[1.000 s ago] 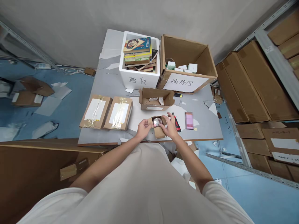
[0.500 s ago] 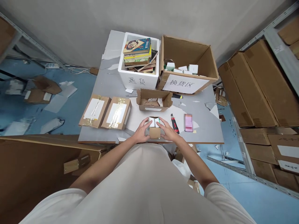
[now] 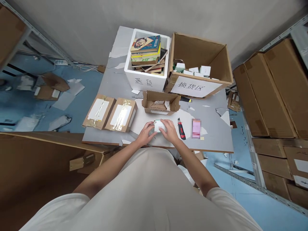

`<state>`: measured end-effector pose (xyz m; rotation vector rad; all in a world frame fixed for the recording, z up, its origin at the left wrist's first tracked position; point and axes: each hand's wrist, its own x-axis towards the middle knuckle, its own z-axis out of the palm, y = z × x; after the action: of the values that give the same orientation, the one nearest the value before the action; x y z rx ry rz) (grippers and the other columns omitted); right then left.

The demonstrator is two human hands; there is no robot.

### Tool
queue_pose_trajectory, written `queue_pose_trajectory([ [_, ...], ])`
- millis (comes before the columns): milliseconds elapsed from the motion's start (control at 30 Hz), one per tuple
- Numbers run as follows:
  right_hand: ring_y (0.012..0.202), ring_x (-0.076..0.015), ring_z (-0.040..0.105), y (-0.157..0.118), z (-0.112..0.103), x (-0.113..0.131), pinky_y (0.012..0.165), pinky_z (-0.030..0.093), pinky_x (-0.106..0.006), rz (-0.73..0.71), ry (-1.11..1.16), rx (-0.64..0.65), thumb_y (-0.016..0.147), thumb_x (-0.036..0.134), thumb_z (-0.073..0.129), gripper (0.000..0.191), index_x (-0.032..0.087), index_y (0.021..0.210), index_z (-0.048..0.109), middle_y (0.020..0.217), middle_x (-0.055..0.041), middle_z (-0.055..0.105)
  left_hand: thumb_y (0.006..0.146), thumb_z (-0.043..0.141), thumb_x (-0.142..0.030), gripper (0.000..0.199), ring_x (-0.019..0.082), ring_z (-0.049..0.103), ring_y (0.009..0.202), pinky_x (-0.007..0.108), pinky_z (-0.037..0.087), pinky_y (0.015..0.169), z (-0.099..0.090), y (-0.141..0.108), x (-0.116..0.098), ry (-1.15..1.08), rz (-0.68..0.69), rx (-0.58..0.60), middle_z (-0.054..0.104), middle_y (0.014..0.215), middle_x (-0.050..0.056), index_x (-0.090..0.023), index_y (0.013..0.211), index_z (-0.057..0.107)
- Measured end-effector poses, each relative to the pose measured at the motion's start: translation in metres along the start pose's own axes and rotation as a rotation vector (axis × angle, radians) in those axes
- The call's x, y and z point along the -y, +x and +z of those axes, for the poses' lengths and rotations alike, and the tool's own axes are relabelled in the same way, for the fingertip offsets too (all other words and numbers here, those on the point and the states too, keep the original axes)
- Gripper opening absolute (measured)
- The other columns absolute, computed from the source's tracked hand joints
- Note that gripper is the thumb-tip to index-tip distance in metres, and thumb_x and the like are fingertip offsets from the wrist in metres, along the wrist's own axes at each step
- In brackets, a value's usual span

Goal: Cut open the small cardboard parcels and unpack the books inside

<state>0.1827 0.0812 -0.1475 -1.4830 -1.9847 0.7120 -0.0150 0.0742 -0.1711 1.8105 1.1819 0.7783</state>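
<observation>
A small white box (image 3: 158, 126) with faint print on its upper face is held between my two hands near the table's front edge. My left hand (image 3: 145, 134) grips its left side, thumb toward me. Around its right side, my right hand (image 3: 169, 132) has fingers over the far edge and the thumb in front. Just beyond lies an opened brown carton (image 3: 160, 104) with crumpled paper inside. To the right of my right hand rests a red and black utility knife (image 3: 181, 129).
Two taped cartons, a left one (image 3: 98, 110) and a right one (image 3: 122, 115), sit at left. Behind stand a white foam box (image 3: 145, 82) of books and a large cardboard box (image 3: 199, 86) holding small boxes. A blurred pink item (image 3: 196, 128) and another knife (image 3: 185, 99) lie at right.
The small box has been turned: its brown flap and split white top no longer show, and a plain white face is up. My right hand has shifted over it. The view has tilted slightly.
</observation>
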Motion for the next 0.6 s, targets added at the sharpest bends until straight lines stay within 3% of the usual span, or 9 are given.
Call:
queue_pose_trajectory([
  [167, 0.126, -0.0267, 0.045, 0.012, -0.002, -0.008, 0.105, 0.040, -0.048, -0.072, 0.009, 0.115, 0.090, 0.041, 0.050, 0.040, 0.018, 0.123, 0.055, 0.131, -0.0154, 0.050, 0.086, 0.058, -0.041, 0.051, 0.023, 0.055, 0.112, 0.040, 0.053, 0.087, 0.008, -0.002, 0.007, -0.022, -0.025, -0.036, 0.049, 0.128, 0.013, -0.022, 0.131, 0.042],
  [300, 0.130, -0.0250, 0.043, 0.013, -0.006, -0.013, 0.106, 0.040, -0.044, -0.073, -0.093, 0.224, 0.094, 0.043, 0.044, 0.044, 0.019, 0.130, 0.052, 0.140, -0.0144, 0.047, 0.090, 0.052, -0.042, 0.060, 0.024, 0.053, 0.117, 0.042, 0.050, 0.093, 0.009, -0.004, 0.010, 0.002, -0.018, -0.011, 0.045, 0.133, 0.014, -0.023, 0.142, 0.030],
  [500, 0.142, -0.0351, 0.024, 0.013, -0.018, -0.005, 0.109, 0.029, -0.057, -0.140, -0.456, 0.417, 0.090, 0.056, 0.043, 0.071, 0.016, 0.148, 0.031, 0.155, -0.0163, 0.027, 0.087, 0.055, -0.045, 0.079, 0.029, 0.038, 0.135, 0.048, 0.039, 0.107, 0.003, -0.001, 0.015, 0.089, 0.067, 0.085, 0.035, 0.146, 0.017, -0.022, 0.151, 0.013],
  [600, 0.141, -0.0370, 0.025, 0.015, -0.023, -0.001, 0.109, 0.026, -0.061, -0.183, -0.510, 0.483, 0.085, 0.062, 0.049, 0.084, 0.014, 0.150, 0.024, 0.153, -0.0189, 0.030, 0.088, 0.054, -0.044, 0.078, 0.028, 0.040, 0.134, 0.049, 0.039, 0.108, -0.004, 0.005, 0.016, 0.138, 0.117, 0.136, 0.039, 0.144, 0.017, -0.021, 0.151, 0.013],
])
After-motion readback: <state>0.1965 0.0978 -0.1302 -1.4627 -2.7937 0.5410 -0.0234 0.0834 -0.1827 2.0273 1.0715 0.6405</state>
